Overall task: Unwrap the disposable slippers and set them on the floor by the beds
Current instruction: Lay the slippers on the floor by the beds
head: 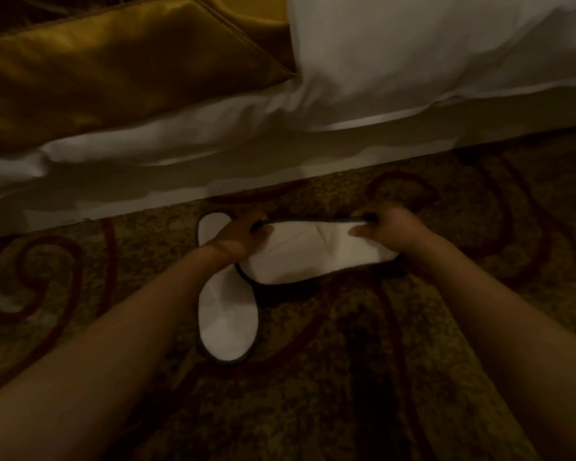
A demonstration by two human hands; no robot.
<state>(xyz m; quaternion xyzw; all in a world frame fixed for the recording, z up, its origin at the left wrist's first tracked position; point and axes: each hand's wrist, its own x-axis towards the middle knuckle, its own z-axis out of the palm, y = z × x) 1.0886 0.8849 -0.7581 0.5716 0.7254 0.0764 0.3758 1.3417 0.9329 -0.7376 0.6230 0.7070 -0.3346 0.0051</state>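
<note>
1. We hold the second slipper [316, 254] between both hands, directly in front of us and low over the carpet [346, 377]. Its long axis runs left to right, roughly parallel to the side edge of the bed [280, 151].
2. The first slipper [228, 324] lies flat on the carpet with its long axis pointing toward the bed edge, so the two slippers cross almost at right angles. The held one overlaps the middle of the lying one.
3. Our left hand [238, 239] curls its fingers over the left end of the second slipper, right above the first slipper, so it is the nearer hand to the spot beside it.
4. Our right hand [388, 229] pinches the dark trim at the right end, thumb on the white face. Both forearms reach straight forward, wrists low.
5. We judge the coming move to be a quarter turn, bringing the held slipper parallel to and just beside the first.
6. No wrapper shows on either slipper; the blur hides finer detail.
</note>
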